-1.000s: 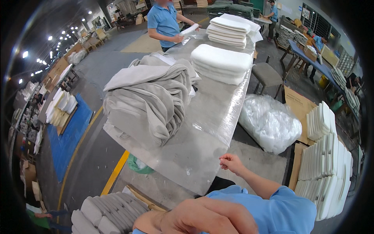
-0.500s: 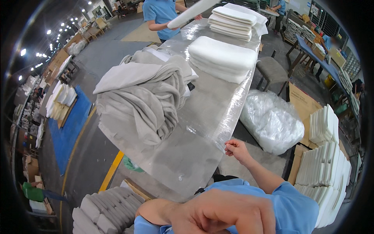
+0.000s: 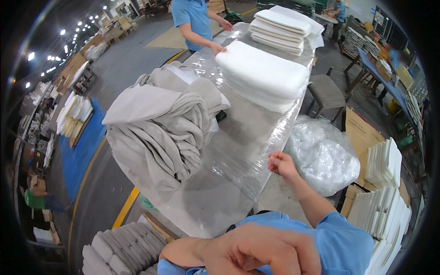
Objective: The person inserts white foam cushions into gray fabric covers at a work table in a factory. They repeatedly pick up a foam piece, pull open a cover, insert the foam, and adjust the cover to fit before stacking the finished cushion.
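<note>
My left hand (image 3: 270, 250) is large and close at the bottom centre, in front of my blue shirt. Its fingers curl inward, and whatever lies inside them is hidden. Beyond the table's right edge, my right hand (image 3: 282, 165) is raised with curled fingers, and no object shows in it. Nearest to it are the plastic-covered table (image 3: 220, 183) and a big bundle of clear plastic (image 3: 323, 153). A heap of grey fabric covers (image 3: 156, 123) fills the table's left side. White foam pads (image 3: 263, 75) are stacked further back.
Across the table a co-worker (image 3: 192, 23) touches the white stack. Another stack of white pads (image 3: 279, 30) stands behind it. Grey cushions (image 3: 123, 245) are piled at lower left, white pads (image 3: 380, 201) at lower right. A grey chair (image 3: 326, 91) stands right of the table.
The co-worker has laid the long white pad onto the nearer stack. My right hand has risen slightly; my left stays in nearly the same place.
</note>
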### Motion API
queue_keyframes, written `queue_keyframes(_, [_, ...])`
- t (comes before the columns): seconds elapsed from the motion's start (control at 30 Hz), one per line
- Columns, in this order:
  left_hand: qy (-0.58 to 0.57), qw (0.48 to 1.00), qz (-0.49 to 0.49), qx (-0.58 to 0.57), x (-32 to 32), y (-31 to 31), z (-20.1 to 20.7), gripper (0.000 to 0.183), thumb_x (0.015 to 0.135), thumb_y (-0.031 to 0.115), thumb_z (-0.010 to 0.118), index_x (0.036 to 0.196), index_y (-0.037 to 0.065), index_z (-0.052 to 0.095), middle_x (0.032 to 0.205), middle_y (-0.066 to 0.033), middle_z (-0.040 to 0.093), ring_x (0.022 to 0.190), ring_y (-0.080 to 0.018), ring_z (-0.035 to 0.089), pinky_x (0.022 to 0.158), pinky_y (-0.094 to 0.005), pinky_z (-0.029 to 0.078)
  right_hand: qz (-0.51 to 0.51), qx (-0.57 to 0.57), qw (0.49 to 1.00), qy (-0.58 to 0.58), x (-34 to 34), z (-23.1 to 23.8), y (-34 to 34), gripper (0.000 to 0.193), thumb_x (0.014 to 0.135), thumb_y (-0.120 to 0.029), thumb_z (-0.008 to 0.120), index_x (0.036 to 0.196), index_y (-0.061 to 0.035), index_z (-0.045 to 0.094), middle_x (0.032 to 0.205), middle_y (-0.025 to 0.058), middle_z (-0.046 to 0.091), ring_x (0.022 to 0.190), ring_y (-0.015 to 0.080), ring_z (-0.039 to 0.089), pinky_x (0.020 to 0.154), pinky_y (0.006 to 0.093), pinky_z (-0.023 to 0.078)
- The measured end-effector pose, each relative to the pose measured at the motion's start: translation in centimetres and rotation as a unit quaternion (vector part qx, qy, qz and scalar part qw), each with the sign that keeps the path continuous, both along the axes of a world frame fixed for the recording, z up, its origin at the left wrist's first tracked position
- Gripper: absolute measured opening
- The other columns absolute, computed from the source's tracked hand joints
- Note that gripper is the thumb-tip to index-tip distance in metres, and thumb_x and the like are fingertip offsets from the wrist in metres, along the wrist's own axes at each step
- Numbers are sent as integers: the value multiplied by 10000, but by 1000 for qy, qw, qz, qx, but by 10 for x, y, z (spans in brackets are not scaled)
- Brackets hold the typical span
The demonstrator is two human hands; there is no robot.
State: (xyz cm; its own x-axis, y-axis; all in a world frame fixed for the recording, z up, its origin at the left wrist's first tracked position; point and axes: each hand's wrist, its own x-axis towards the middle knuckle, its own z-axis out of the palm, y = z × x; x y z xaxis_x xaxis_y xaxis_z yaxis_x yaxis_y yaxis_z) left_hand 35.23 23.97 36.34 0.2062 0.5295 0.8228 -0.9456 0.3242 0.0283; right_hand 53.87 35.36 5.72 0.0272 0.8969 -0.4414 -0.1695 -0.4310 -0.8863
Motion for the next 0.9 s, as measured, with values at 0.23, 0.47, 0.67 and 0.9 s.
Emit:
queue_keyframes(0.23, [37, 999, -29, -8, 0, 24, 1, 117, 957, 16, 642, 968, -99, 656, 1032, -231, 642, 908, -273, 662, 838, -376, 559, -189, 107, 961, 169, 28, 56, 126, 348, 1033, -246, 659, 1313, -78, 538, 1113, 76, 640, 919, 218, 672, 764, 369, 583])
queue_keyframes(0.47, [181, 982, 54, 25, -37, 42, -1, 112, 948, 37, 633, 979, -69, 644, 1025, -205, 639, 920, -270, 656, 830, -374, 545, -296, 70, 905, 297, 27, 87, 193, 505, 983, -323, 741, 1315, -48, 480, 1210, 144, 556, 1164, 341, 604, 994, 522, 531])
queue_keyframes(0.67, [68, 992, 103, 29, -50, 45, -4, 265, 914, 117, 682, 1035, -119, 669, 1097, -258, 644, 957, -323, 661, 854, -391, 546, -319, 49, 891, 318, 27, 103, 228, 644, 942, -398, 770, 1328, 5, 448, 1248, 166, 508, 1151, 326, 554, 1008, 521, 487])
queue_keyframes(0.9, [-4, 989, 144, 24, -75, 31, 4, 380, 882, 132, 712, 1080, -186, 645, 1091, -285, 629, 919, -331, 665, 815, -386, 559, -340, 40, 891, 298, 40, 135, 266, 624, 797, -605, 845, 1080, -84, 650, 978, 97, 558, 872, 240, 552, 827, 428, 499])
